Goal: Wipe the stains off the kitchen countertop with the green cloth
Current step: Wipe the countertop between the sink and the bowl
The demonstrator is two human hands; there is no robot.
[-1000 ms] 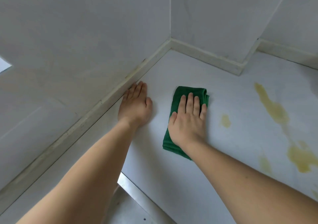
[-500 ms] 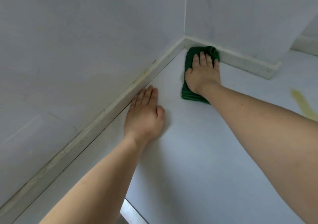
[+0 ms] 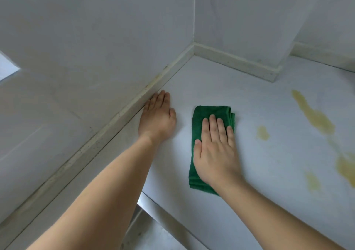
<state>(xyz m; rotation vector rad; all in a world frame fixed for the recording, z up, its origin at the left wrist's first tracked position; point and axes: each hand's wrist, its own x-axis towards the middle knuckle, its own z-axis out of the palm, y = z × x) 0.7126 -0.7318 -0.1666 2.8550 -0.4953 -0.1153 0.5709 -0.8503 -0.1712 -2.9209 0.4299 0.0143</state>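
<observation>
A folded green cloth [image 3: 199, 119] lies flat on the white countertop [image 3: 211, 84]. My right hand [image 3: 215, 149] presses down on it, palm flat, fingers together and pointing away from me. My left hand [image 3: 157, 119] rests flat on the counter beside the left wall's upstand, a hand's width left of the cloth, holding nothing. Yellow stains mark the counter to the right: a small spot [image 3: 262, 133], a long streak [image 3: 311, 113], a larger patch [image 3: 345, 167] at the right edge and a faint smear [image 3: 313, 181].
White tiled walls meet in a corner behind the counter, edged by a low cream upstand [image 3: 230, 61]. A wall block juts out at the back right [image 3: 276, 74]. The counter's front edge with a metal strip [image 3: 153, 205] runs below my arms.
My right hand has pulled the cloth back from the far corner toward me, to the middle of the counter. The view has swung right, showing the stains again. My left hand stayed put.
</observation>
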